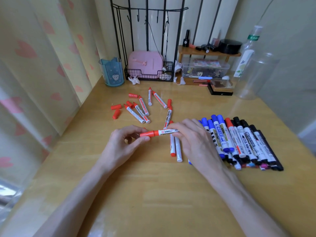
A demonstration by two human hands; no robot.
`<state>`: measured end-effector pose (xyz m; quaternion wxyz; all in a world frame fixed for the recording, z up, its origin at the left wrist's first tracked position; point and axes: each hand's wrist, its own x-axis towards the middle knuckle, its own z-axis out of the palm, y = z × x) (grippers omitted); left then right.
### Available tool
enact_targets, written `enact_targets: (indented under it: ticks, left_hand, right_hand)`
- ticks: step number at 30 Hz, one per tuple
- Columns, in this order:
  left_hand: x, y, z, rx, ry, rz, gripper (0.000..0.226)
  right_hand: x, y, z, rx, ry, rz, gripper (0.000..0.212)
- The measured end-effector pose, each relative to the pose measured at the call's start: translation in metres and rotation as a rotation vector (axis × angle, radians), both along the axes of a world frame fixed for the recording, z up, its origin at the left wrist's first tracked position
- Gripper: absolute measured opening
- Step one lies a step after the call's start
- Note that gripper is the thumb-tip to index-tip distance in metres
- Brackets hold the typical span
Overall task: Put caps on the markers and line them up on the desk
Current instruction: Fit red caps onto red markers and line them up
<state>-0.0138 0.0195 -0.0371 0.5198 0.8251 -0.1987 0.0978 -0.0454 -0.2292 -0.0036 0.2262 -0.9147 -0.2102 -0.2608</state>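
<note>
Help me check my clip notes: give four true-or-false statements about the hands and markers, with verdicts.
1. The left hand and the right hand hold the same red marker. True.
2. The row of markers lies left of the hands. False: it lies to their right, on the desk.
3. Loose red caps lie beyond the hands, near uncapped markers. True.
4. Every marker in the row is red. False: most are blue or black.

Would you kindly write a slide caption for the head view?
Left hand holds the red cap on a marker gripped by the right hand, beside capped markers.
</note>
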Motion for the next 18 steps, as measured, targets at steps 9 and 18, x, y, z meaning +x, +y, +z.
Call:
enact_targets:
  ticks: [9, 18]
  left_hand:
    - [-0.01, -0.009, 0.002, 0.055, -0.107, 0.018, 0.021]
    - [-0.008, -0.006, 0.007, 0.064, -0.115, 0.016, 0.02]
  right_hand:
    - [-0.006, 0.005, -0.004, 0.043, -0.018, 0.061, 0.042]
    - [-0.01, 0.013, -0.003, 0.158, 0.014, 0.066, 0.038]
